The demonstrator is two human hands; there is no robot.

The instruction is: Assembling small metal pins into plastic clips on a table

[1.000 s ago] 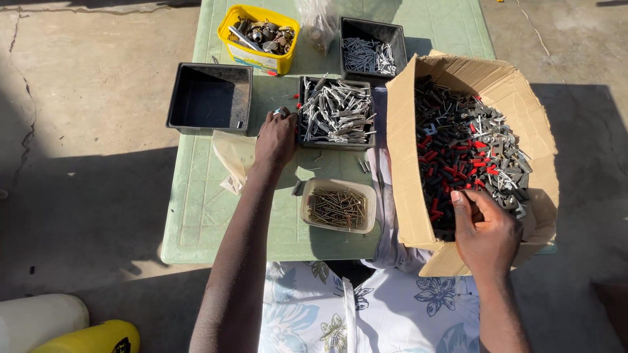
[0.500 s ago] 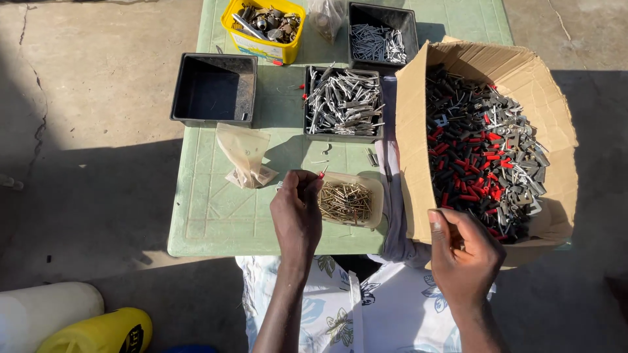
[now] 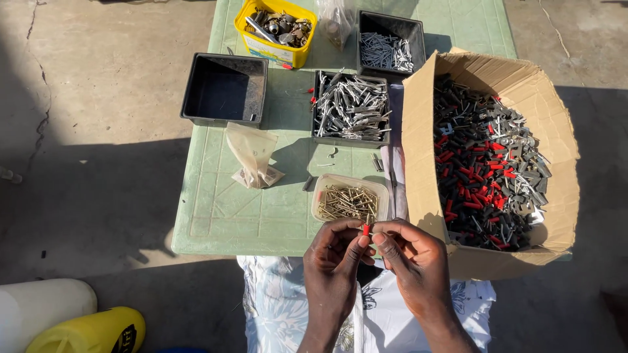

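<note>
My left hand [image 3: 333, 261] and my right hand [image 3: 412, 258] meet in front of my lap, just below the near edge of the green table [image 3: 216, 216]. Both pinch a small red-tipped piece [image 3: 366, 230] between their fingertips. Just beyond them sits a shallow clear tray of brass screws [image 3: 348, 200]. To the right stands an open cardboard box [image 3: 418, 131] full of black, red and grey small parts.
A black tray of silvery metal pieces [image 3: 350, 108], an empty black tray [image 3: 224, 88], a yellow tub of mixed hardware [image 3: 278, 29], another black tray of nails [image 3: 389, 46] and a crumpled plastic bag [image 3: 254, 155] stand on the table. White and yellow canisters [image 3: 65, 317] lie on the ground at lower left.
My left hand drew back from the silvery tray to the table's near edge. My right hand left the cardboard box. Both hands have come together on the small red-tipped piece.
</note>
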